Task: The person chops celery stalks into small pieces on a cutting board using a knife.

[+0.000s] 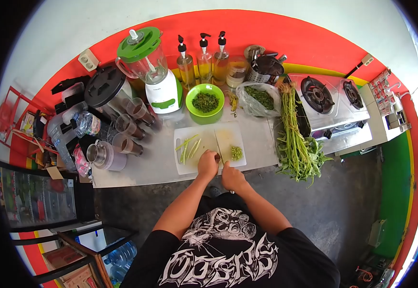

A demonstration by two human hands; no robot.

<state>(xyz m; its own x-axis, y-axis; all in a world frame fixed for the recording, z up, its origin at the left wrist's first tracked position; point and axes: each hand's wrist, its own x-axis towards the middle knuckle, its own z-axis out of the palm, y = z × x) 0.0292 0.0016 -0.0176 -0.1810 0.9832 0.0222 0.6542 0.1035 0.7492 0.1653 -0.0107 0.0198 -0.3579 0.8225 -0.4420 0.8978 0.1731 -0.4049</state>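
Observation:
A white cutting board lies near the counter's front edge. My left hand is over its front middle, fingers curled and pressed together; what they hold is too small to make out. My right hand is closed around a knife handle at the board's front edge, close beside my left hand. The knife's blade is hard to tell from the board. Several long green stalks lie on the board's left half. A small heap of chopped green pieces sits on its right.
Behind the board stands a green bowl of chopped greens, with a blender and pump bottles farther back. Rightward are a plastic bag of greens, long leafy stalks and a stove. Cups stand left.

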